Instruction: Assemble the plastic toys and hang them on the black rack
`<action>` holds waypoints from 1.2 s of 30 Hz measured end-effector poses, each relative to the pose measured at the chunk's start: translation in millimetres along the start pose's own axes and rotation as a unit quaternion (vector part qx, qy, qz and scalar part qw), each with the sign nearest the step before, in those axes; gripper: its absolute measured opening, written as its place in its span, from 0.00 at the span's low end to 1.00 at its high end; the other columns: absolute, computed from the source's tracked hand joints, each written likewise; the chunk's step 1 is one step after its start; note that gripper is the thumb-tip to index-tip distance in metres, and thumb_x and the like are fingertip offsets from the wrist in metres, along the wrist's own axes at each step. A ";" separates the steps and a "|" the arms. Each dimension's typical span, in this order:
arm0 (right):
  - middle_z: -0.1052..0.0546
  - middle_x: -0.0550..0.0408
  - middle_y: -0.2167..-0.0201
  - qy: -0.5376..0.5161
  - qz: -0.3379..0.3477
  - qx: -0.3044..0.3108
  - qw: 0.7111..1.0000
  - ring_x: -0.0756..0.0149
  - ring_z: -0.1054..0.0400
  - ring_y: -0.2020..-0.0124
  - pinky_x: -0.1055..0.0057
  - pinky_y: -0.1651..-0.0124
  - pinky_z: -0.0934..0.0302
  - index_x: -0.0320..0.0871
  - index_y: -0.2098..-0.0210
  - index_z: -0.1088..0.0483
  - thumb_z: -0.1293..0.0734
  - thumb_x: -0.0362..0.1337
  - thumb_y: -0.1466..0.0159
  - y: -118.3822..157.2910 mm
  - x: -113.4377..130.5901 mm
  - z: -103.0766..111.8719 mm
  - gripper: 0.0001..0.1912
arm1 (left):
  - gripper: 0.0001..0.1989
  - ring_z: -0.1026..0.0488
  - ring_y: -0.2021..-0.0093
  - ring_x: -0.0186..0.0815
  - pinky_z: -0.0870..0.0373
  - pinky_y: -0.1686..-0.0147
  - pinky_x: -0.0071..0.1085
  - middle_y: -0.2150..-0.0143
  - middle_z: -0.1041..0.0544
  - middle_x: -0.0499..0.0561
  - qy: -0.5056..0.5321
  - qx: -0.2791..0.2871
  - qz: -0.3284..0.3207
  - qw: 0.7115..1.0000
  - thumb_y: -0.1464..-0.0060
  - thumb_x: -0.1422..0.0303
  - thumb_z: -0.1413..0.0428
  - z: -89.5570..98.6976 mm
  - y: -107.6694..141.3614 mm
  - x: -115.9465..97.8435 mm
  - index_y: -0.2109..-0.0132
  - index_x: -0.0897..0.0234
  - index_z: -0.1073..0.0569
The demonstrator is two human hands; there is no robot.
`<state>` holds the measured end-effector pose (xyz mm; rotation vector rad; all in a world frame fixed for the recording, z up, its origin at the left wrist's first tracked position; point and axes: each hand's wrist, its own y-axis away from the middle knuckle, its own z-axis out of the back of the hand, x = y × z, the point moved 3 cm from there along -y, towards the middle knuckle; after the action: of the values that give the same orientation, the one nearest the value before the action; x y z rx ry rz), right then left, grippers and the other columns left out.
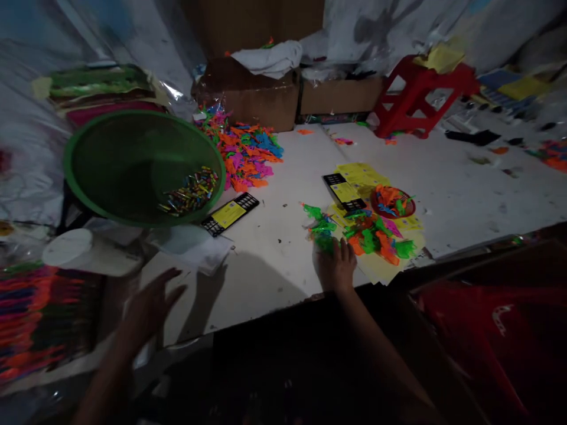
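My left hand (153, 304) hovers over the near left of the white table (266, 260), its fingers apart and holding nothing. At the table's front edge, my right hand (335, 262) touches green plastic pieces (322, 229); its fingers are curled, and what they grip is partly hidden. Beside it on the right lies a pile of orange and green pieces (376, 236) on yellow cards (383, 271). Behind this pile are a small red bowl (414, 208) of pieces and a black tray with a yellow label (344, 192). A similar black tray (230, 213) lies further left.
A large green basin (119, 159) holds small batteries (192, 192). Next to it is a heap of colourful pieces (248, 153). Cardboard boxes (254, 97) and a red stool (414, 97) stand at the back. A white container (91, 251) lies near my left hand.
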<state>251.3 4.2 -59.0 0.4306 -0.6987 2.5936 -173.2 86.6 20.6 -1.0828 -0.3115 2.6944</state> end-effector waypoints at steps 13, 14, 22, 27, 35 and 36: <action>0.32 0.49 0.49 -0.003 0.050 0.110 0.993 0.52 0.44 0.47 0.51 0.44 0.56 0.45 0.61 0.29 0.36 0.33 0.48 -53.2 23.6 -19.9 0.15 | 0.16 0.39 0.43 0.45 0.36 0.47 0.45 0.47 0.31 0.59 0.019 0.097 -0.153 0.983 0.48 0.60 0.49 -188.4 -49.2 -56.1 0.54 0.62 0.30; 0.31 0.50 0.50 -0.013 0.046 0.115 0.992 0.52 0.43 0.48 0.52 0.44 0.56 0.46 0.63 0.28 0.36 0.34 0.49 -61.6 22.0 -18.0 0.13 | 0.15 0.38 0.43 0.45 0.36 0.47 0.45 0.48 0.31 0.59 0.028 0.106 -0.163 0.980 0.48 0.61 0.49 -193.4 -50.7 -59.7 0.55 0.62 0.30; 0.33 0.42 0.50 0.032 -0.099 0.165 0.981 0.49 0.43 0.48 0.54 0.47 0.56 0.39 0.48 0.37 0.38 0.40 0.44 -171.8 43.5 -47.6 0.24 | 0.16 0.40 0.42 0.43 0.37 0.45 0.45 0.46 0.31 0.57 0.079 0.111 -0.171 0.976 0.49 0.63 0.48 -233.2 -79.7 -92.4 0.52 0.60 0.31; 0.31 0.41 0.56 0.030 -0.148 0.233 0.961 0.50 0.39 0.53 0.57 0.52 0.48 0.39 0.62 0.29 0.32 0.39 0.50 -191.1 44.9 -67.1 0.16 | 0.14 0.30 0.50 0.39 0.32 0.50 0.38 0.52 0.27 0.55 0.146 0.141 -0.123 0.971 0.48 0.63 0.49 -226.6 -91.8 -101.4 0.54 0.59 0.29; 0.26 0.54 0.68 -0.347 -0.088 0.100 0.928 0.68 0.33 0.66 0.72 0.61 0.40 0.38 0.64 0.32 0.41 0.42 0.41 -158.7 99.2 -47.5 0.14 | 0.23 0.30 0.51 0.41 0.29 0.56 0.35 0.48 0.30 0.56 0.401 0.120 0.088 0.904 0.50 0.56 0.48 -228.0 -134.1 -121.6 0.48 0.61 0.35; 0.25 0.56 0.69 -0.352 -0.075 0.110 0.926 0.70 0.33 0.67 0.74 0.62 0.40 0.40 0.67 0.31 0.39 0.41 0.42 -153.5 113.7 -47.3 0.11 | 0.24 0.31 0.50 0.40 0.30 0.56 0.34 0.47 0.31 0.55 0.425 0.119 0.089 0.893 0.50 0.56 0.48 -226.0 -140.1 -128.1 0.48 0.60 0.35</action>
<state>216.0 185.6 8.6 1.4688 -0.5486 2.3494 92.4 209.8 -16.7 -2.1080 0.2768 2.0169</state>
